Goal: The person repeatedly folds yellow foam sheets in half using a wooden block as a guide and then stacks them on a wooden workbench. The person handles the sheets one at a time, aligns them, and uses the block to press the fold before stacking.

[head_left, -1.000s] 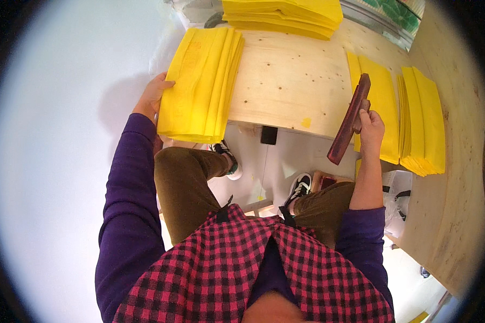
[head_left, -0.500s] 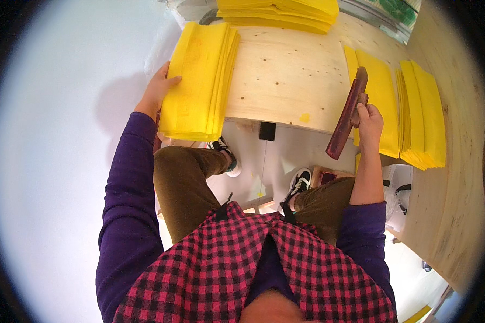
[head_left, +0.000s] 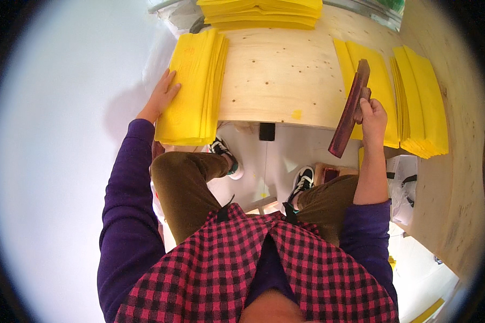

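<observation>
At the left edge of the wooden table stands a thick stack of yellow folded cloth-like sheets. My left hand lies against its left side, fingers apart, their tips resting on the top sheet. My right hand is closed around the block handle of a long dark-red wooden bar. I hold the bar tilted, in the air over the table's right front. Behind it lies a flatter pile of yellow sheets, partly hidden by the bar and my hand.
Another yellow pile sits at the far right beside a wooden panel. At the back is a larger yellow stack. The pale wooden tabletop lies between them, its front edge above my knees. A reddish wooden box is near my right foot.
The view has shifted slightly. My left hand's fingers have loosened from the stack's edge and spread onto the top. My right hand still holds the bar, a little more upright.
</observation>
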### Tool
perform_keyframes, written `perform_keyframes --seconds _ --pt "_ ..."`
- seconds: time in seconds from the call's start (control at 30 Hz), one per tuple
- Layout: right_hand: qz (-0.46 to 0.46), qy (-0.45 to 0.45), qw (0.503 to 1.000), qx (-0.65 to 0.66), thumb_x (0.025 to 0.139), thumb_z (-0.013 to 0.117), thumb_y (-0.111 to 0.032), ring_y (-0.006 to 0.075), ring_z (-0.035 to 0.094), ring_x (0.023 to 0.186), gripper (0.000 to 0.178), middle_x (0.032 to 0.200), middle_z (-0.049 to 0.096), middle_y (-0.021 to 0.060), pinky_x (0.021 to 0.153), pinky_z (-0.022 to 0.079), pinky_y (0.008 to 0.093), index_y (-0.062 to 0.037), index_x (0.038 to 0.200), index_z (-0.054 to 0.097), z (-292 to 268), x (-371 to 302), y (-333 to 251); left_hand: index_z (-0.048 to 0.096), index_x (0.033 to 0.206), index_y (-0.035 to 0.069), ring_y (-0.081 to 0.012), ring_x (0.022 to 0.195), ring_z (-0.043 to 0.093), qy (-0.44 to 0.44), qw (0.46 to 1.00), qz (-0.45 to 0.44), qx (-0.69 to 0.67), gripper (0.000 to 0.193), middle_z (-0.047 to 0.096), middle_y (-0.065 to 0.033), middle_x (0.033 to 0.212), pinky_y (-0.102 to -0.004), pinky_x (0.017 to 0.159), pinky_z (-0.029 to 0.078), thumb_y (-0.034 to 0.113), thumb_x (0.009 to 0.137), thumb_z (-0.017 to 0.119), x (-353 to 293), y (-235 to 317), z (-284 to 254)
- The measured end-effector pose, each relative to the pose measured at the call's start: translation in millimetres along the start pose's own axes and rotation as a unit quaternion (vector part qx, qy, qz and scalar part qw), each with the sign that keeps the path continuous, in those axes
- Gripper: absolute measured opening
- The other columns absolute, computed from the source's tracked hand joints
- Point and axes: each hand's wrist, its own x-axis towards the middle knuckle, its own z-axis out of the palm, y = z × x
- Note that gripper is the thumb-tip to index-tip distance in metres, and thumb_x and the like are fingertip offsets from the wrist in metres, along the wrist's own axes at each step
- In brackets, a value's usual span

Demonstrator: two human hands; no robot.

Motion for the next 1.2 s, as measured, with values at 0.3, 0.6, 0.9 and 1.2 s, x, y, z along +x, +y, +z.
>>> perform_keyframes --seconds 0.3,0.6,0.9,1.2 --pt "-0.009 -0.003 1.0 0.013 0.086 0.057 -0.017 0.0073 0.042 0.049 0.023 0.059 0.046 -0.001 0.045 0.033 0.024 -0.0054 0.068 0.048 -4 -1 -2 0.026 0.139 0.004 -0.0302 0.136 0.014 -0.005 1.0 0.004 0.015 0.057 0.014 -0.0185 0.147 -0.0352 0.11 0.012 0.038 0.094 0.038 4 1 9" --pt "0.001 0.003 1.0 0.004 0.085 0.059 -0.017 0.0072 0.042 0.052 0.023 0.061 0.046 -0.0011 0.045 0.033 0.0241 -0.0033 0.07 0.049 -7 -1 0 0.043 0.126 -0.003 -0.0354 0.12 0.043 0.029 0.999 -0.004 -0.044 0.048 0.047 -0.0264 0.124 -0.0368 0.101 0.032 0.031 0.092 0.042 20 9 0" --pt "-0.006 0.009 0.999 -0.032 0.085 0.059 -0.017 0.0067 0.041 0.054 0.021 0.063 0.047 -0.0012 0.047 0.033 0.0232 -0.0025 0.072 0.05 1 2 3 0.058 0.1 0.001 -0.037 0.092 0.057 0.034 0.997 -0.006 0.068 0.023 0.061 -0.0219 0.096 -0.041 0.078 0.045 0.014 0.084 0.05 71 -7 -15" --pt "0.017 0.004 0.999 -0.03 0.085 0.059 -0.015 0.0049 0.04 0.053 0.019 0.063 0.046 -0.002 0.047 0.033 0.0216 -0.0031 0.073 0.05 10 3 1 0.056 0.101 0.0 -0.0367 0.097 0.055 0.052 0.98 0.015 0.193 0.023 0.059 -0.0223 0.101 -0.0416 0.082 0.044 0.011 0.083 0.046 91 -6 6"
